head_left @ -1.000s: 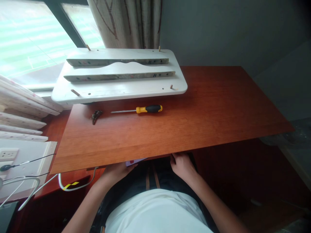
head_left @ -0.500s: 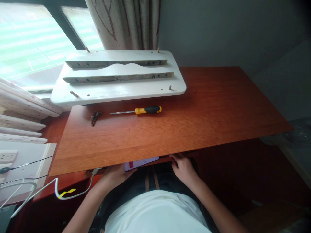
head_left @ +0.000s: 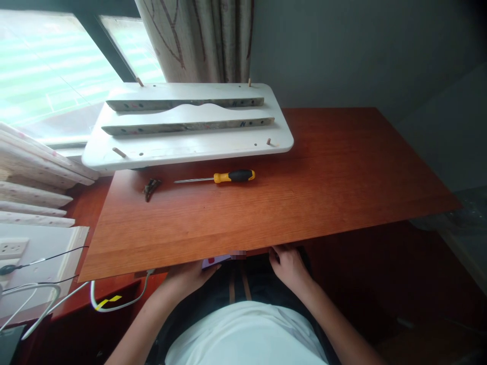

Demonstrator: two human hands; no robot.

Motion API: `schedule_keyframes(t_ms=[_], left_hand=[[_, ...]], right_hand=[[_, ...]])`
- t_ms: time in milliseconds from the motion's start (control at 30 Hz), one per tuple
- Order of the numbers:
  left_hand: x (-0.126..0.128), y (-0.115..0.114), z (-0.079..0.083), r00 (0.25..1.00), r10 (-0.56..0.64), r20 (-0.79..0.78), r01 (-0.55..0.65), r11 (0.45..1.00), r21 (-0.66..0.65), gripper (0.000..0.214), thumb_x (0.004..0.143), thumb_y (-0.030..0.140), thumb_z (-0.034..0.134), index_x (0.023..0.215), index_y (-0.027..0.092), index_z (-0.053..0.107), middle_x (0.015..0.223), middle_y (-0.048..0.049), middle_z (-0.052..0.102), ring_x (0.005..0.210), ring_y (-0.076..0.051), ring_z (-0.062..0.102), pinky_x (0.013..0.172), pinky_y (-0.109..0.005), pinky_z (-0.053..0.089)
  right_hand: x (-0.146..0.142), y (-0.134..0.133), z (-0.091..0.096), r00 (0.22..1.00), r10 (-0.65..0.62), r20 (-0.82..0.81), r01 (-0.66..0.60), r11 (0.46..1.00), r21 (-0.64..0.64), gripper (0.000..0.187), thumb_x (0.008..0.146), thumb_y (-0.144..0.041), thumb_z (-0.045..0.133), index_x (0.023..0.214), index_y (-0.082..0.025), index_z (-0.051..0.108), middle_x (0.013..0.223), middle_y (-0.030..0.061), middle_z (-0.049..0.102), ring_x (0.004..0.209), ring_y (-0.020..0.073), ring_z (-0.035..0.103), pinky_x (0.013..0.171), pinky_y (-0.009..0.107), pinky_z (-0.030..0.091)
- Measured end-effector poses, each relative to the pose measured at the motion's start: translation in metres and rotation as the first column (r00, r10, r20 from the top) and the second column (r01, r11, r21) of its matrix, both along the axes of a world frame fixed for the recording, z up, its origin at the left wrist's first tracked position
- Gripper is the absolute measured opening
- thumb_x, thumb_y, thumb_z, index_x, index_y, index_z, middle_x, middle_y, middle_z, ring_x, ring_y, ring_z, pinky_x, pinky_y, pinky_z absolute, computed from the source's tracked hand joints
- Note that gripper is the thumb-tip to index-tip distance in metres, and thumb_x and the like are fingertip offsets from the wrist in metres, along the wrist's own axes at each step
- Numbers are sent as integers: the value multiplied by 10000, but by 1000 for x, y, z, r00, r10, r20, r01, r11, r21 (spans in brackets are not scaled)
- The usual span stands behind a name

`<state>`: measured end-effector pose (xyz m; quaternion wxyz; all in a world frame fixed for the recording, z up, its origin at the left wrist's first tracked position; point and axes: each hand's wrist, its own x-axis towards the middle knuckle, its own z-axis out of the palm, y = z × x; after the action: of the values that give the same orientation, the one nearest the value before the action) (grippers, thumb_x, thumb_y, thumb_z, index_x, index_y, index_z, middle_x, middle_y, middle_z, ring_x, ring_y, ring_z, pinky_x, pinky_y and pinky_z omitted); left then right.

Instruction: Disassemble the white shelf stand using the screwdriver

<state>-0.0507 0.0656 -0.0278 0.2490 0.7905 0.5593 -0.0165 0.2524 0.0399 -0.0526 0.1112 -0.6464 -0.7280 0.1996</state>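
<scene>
While a screwdriver (head_left: 224, 177) and a few screws (head_left: 151, 187) lay by a white board (head_left: 182, 147) on the desk (head_left: 304, 203), the left hand (head_left: 190, 276) had its grip closed on a phone (head_left: 211, 261) half hidden under the desk's near edge, and the right hand (head_left: 289, 267) sat at that edge, its grip impossible to tell.

**Hidden at the board's near edge**

Fingertips of the left hand (head_left: 190, 276) and right hand (head_left: 291, 266) go under the near edge of the red-brown wooden board (head_left: 304, 192), so grip is unreadable. Flat pale device (head_left: 212, 261) there is mostly covered and partly blurred. Small dark clump (head_left: 151, 187) at the board's far left is too small to identify. White socket strip (head_left: 9, 248), left of the board, is cut by the frame.
</scene>
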Motion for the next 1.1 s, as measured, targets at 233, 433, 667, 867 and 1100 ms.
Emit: schedule_keyframes(t_ms=[233, 433, 667, 867, 1100], left_hand=[[-1, 5, -3, 998, 30, 50, -31, 1000, 6, 274, 889, 396, 556, 1100, 252, 654, 990, -73, 737, 985, -310, 687, 898, -401, 522], [-7, 4, -6, 999, 32, 7, -32, 998, 50, 223, 879, 400, 580, 991, 236, 683, 952, -97, 738, 946, -345, 699, 848, -452, 538], [2, -30, 11, 998, -62, -10, 62, 953, 298, 448, 859, 295, 607, 1304, 262, 568, 1091, -120, 735, 913, -337, 722, 794, -437, 592], [32, -21, 88, 892, -301, 336, 269, 953, 140, 412, 876, 171, 565, 1259, 322, 583, 1141, -49, 732, 971, -212, 718, 825, -276, 600], [35, 47, 124, 824, -141, 550, 105, 990, 96, 196, 986, 197, 441, 1000, 239, 633, 842, -51, 701, 750, -160, 676, 684, -252, 532]], right_hand=[[-1, 2, -3, 999, 1, 47, 0, 1000, -23, 283, 862, -158, 496, 1028, -180, 724, 948, 96, 737, 899, 229, 701, 821, 328, 552], [-6, 1, 13, 998, 4, 61, -1, 999, -47, 297, 897, -179, 477, 1086, -181, 705, 983, 107, 728, 919, 240, 700, 837, 348, 558], [1, 3, 99, 882, 231, -411, -340, 916, -214, 326, 929, -197, 500, 1187, -313, 661, 1133, 0, 686, 996, 122, 660, 909, 239, 540], [12, 66, 128, 863, 180, -472, -159, 984, 84, 215, 957, -241, 496, 1061, -235, 685, 1046, 34, 702, 981, 131, 661, 890, 248, 540], [-11, 150, 125, 907, 325, -269, -190, 883, 428, 269, 945, -219, 489, 1158, -211, 651, 1160, 76, 673, 1113, 181, 624, 1011, 367, 530]])
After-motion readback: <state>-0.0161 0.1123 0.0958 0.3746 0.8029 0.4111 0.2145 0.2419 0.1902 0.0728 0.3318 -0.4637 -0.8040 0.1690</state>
